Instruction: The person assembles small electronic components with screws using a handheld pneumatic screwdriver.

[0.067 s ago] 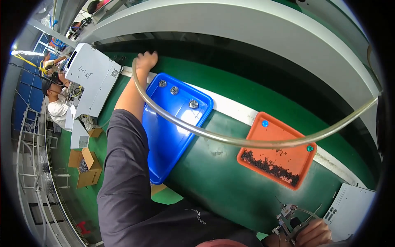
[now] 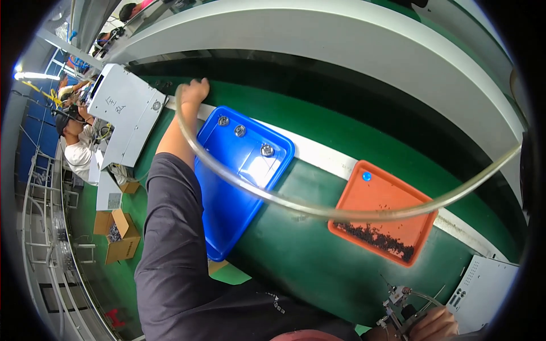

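My left hand [image 2: 194,92] reaches past the far left corner of a blue tray [image 2: 230,199], over the green belt. Its fingers are curled; what they hold, if anything, is hidden. The end of a curved clear hose [image 2: 273,199] overlaps this hand, and I cannot tell whether they touch. Several small round metal parts [image 2: 267,150] sit along the tray's far side. At the lower right, my right hand [image 2: 435,325] is closed around a metal device with fittings and a thin tube [image 2: 398,301], partly cut off by the picture's edge.
An orange tray [image 2: 372,196] holds small black pieces [image 2: 375,238] and a blue round piece [image 2: 367,177]. Grey machine housings stand left [image 2: 128,113] and right [image 2: 483,292]. A curved pale wall [image 2: 341,40] bounds the far side. Another person [image 2: 79,139] works at left.
My left hand has shifted slightly left and nearer. The hose hangs a little lower across the view and now covers the orange tray's green piece. The right hand has barely moved.
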A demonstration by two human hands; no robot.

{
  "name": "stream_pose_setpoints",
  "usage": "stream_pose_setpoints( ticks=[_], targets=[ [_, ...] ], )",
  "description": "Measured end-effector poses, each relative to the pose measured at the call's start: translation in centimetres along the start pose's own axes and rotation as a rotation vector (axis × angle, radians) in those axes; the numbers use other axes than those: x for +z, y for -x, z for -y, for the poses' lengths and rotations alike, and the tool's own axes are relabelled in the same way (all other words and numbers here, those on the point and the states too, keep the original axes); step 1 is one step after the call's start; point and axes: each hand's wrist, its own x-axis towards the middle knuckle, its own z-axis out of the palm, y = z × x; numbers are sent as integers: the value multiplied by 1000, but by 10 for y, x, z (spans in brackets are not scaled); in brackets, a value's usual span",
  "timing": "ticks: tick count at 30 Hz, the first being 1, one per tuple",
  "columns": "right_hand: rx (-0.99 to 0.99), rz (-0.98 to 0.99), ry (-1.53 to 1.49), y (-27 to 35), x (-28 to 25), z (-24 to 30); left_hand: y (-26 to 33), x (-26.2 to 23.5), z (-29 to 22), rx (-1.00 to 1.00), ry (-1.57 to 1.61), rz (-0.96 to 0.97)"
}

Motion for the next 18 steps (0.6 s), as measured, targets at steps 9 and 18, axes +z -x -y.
stream_pose_setpoints(
  ticks=[9, 18],
  targets=[
    [-90, -153, 142, -3, 12, -18, -52, 21, 17, -196, 50, -2],
    [-182, -61, -17, -18, 18, -26, -64, 16, 4, -362, 63, -138]
  ],
)
